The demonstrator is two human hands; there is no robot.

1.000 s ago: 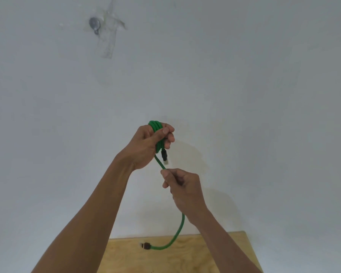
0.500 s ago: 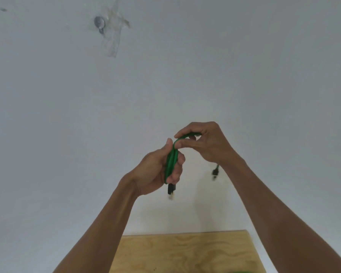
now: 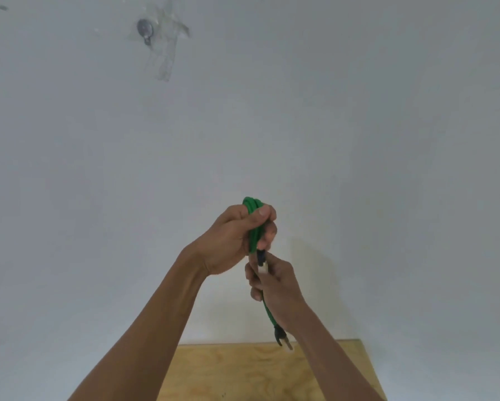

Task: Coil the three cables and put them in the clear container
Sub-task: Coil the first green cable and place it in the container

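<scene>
A green cable (image 3: pixel 254 227) is wound into several loops, and my left hand (image 3: pixel 234 241) grips the bundle in front of a white wall. One black plug with a pale tip hangs just below that fist. My right hand (image 3: pixel 274 287) is directly under the left, closed on the free tail of the same cable. The tail runs down out of the right hand and ends in a second black plug (image 3: pixel 282 337) just above the table's far edge. The other cables and the clear container are out of view.
A light plywood table (image 3: pixel 243 374) shows at the bottom, up against a white wall (image 3: pixel 358 140). A small round metal piece under clear tape (image 3: pixel 146 28) is stuck high on the wall at the upper left.
My right hand has dropped from above the left fist to just beneath it, now holding the tail lower down. The free plug hangs lower, near the table edge.
</scene>
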